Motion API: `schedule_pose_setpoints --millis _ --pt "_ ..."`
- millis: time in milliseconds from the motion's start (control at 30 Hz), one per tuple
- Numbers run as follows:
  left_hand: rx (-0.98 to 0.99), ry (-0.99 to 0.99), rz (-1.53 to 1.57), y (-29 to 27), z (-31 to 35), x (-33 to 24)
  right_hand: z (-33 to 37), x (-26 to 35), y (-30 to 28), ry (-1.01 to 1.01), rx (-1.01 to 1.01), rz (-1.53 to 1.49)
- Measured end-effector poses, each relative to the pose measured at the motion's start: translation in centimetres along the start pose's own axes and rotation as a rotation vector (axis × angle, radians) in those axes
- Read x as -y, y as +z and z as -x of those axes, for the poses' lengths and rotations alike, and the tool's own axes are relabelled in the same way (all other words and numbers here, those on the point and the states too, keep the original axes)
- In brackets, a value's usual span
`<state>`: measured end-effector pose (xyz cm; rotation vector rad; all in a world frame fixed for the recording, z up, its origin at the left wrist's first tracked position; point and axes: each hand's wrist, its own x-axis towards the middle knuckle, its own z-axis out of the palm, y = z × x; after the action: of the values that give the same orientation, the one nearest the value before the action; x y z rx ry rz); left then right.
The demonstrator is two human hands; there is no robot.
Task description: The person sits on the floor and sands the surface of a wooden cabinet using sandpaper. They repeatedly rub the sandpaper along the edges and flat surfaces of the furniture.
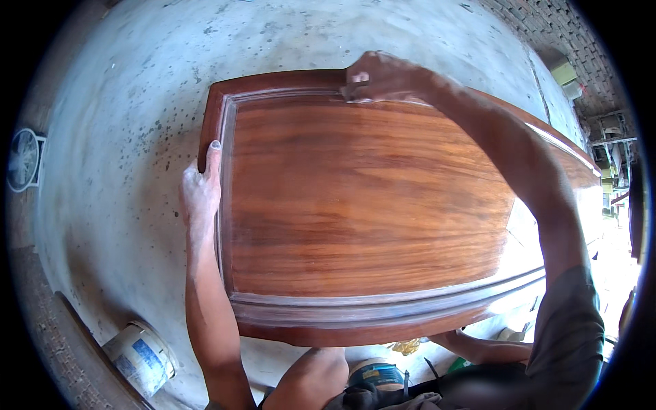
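A large varnished wooden panel (355, 198), reddish-brown with a raised moulded border, lies before me. My left hand (201, 184) grips its left edge, thumb laid on top of the frame and fingers curled over the outer side. Whitish dust coats that hand. At the far edge, my right hand (379, 76) is closed and pressed onto the moulding (287, 94). Motion smears it a little, and whatever may be in its fingers cannot be made out. Pale, dull streaks run along the moulding's grooves, including the near border (383, 304).
A stained white bucket (142, 359) stands at the lower left. Below the panel are a blue-labelled tub (376, 374) and a crumpled yellowish thing (406, 346). A round fan-like object (24, 160) is far left. The pale floor (137, 102) is speckled; brick walls border it.
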<state>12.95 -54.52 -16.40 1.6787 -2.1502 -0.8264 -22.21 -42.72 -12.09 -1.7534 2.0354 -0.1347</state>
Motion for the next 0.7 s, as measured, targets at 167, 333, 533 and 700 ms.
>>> schedule_pose_setpoints --millis 167,333,533,700 --pt "0.007 0.061 0.050 0.1 -0.3 1.5 -2.8 4.4 1.3 0.008 -0.068 -0.024" --pt "0.004 0.011 0.012 0.2 -1.1 1.9 -4.4 2.8 0.9 -0.149 -0.004 0.009" --pt "0.015 0.026 0.009 -0.6 -0.4 2.4 -12.8 15.6 4.3 -0.076 -0.188 -0.114" --pt "0.006 0.017 0.026 0.0 -0.3 0.3 -13.3 9.0 4.9 -0.284 -0.196 0.161"
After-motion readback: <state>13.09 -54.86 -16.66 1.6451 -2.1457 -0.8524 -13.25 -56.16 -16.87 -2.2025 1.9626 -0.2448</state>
